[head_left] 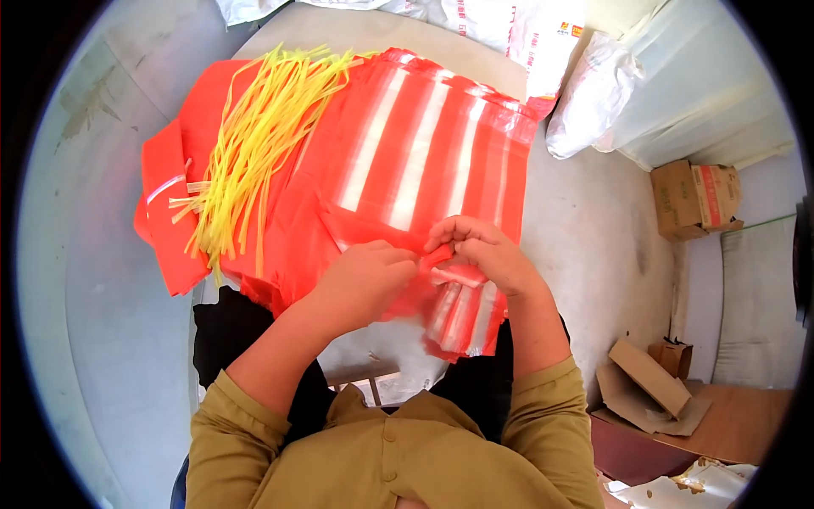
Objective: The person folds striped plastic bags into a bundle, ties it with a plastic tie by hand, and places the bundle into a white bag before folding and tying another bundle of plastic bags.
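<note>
A stack of red plastic bags with whitish see-through stripes lies across my lap. At its near right edge, my left hand pinches red plastic with the fingertips. My right hand is curled around the same spot, thumb and forefinger closed on the red plastic. Below the right hand hangs a gathered, striped piece of plastic bag. On the left part of the stack rests a loose bundle of yellow plastic strips. Whether a strip is between my fingers is hidden.
White printed sacks lie at the back, beside a rolled white bag. A cardboard box stands at the right wall. Flattened cardboard sits on a brown surface at the lower right.
</note>
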### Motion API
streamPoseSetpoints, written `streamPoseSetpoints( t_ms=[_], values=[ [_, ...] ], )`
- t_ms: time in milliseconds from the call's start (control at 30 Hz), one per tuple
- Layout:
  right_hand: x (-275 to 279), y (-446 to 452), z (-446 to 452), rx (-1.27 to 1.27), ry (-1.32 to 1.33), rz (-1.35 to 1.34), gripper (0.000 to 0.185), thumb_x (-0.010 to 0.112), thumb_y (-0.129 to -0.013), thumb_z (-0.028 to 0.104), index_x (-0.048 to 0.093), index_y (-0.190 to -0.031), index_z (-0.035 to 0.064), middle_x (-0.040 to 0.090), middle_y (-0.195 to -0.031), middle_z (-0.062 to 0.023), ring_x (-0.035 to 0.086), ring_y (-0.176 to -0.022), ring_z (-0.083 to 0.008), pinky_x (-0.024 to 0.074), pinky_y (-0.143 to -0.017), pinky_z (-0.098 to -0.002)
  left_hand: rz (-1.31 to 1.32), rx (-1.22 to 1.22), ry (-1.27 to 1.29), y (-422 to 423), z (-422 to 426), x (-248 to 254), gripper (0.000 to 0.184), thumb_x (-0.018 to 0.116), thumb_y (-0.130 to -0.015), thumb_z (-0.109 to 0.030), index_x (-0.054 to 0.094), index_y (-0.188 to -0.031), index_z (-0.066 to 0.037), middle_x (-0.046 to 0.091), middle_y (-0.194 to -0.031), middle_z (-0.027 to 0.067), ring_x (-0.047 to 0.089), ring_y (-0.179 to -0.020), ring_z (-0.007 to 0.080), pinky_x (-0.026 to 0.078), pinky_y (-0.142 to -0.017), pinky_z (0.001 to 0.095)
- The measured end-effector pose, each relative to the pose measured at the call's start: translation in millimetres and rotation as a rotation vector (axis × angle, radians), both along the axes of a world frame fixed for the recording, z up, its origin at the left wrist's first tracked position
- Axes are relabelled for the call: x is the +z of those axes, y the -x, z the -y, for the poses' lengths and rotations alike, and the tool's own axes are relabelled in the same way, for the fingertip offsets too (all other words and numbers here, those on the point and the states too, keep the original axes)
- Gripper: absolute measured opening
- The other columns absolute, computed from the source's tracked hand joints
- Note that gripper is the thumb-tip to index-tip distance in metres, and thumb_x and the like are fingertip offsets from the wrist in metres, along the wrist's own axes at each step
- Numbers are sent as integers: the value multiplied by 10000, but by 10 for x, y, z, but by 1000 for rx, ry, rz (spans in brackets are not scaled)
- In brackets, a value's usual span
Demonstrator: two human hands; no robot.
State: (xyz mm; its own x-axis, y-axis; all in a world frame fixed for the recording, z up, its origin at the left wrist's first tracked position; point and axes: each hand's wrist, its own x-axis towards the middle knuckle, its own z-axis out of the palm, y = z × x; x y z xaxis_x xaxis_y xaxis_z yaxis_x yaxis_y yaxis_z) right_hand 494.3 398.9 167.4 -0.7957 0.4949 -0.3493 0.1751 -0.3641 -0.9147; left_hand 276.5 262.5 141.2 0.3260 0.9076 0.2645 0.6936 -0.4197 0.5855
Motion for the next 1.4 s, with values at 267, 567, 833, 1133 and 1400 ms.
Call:
streamPoseSetpoints(
  t_ms=[267, 567, 833, 1133, 1400],
  values=[
    [-57, 96, 69, 22, -136, 53, 336, 593, -908, -82, 622, -1232, 4, 679, -1138, -66, 664, -987, -126, 565, -838, -290, 64, 52, 108, -23, 5, 83, 148, 734, -846, -57, 681, -983, -42, 715, -1160, 136, 687, -985, 350, 571, -828, 443],
    [-118, 198, 210, 33, -748, 285, 441, 668, -908, 55, 611, -1345, 64, 696, -1145, -138, 715, -970, -257, 580, -831, -361, 66, 164, 152, -79, 63, 35, 173, 765, -814, -8, 723, -969, -75, 545, -1423, 177, 717, -999, 280, 602, -826, 385],
    [-136, 206, 299, -5, -1065, 283, 623, 713, -887, 71, 511, -1473, 121, 669, -1113, -107, 707, -931, -263, 585, -792, -397, -4, 206, -64, -158, -15, 140, 193, 763, -779, 4, 713, -957, -54, 572, -1394, 193, 654, -1127, 360, 563, -920, 430],
    [-330, 171, 246, -78, -1111, 211, 561, 669, -913, 13, 539, -1452, 101, 694, -1165, -145, 706, -952, -300, 580, -812, -387, 4, 225, -188, -192, -238, 65, 165, 736, -809, -24, 649, -948, -7, 673, -1191, 171, 630, -1097, 396, 538, -911, 464],
    [-169, 95, 251, -246, -904, 122, 320, 683, -899, 13, 670, -1216, 55, 711, -1093, -131, 702, -897, -294, 580, -829, -411, 88, 368, -12, -197, -325, -2, 131, 726, -844, -42, 615, -901, -3, 691, -1023, 136, 654, -958, 360, 534, -831, 446]
  ],
)
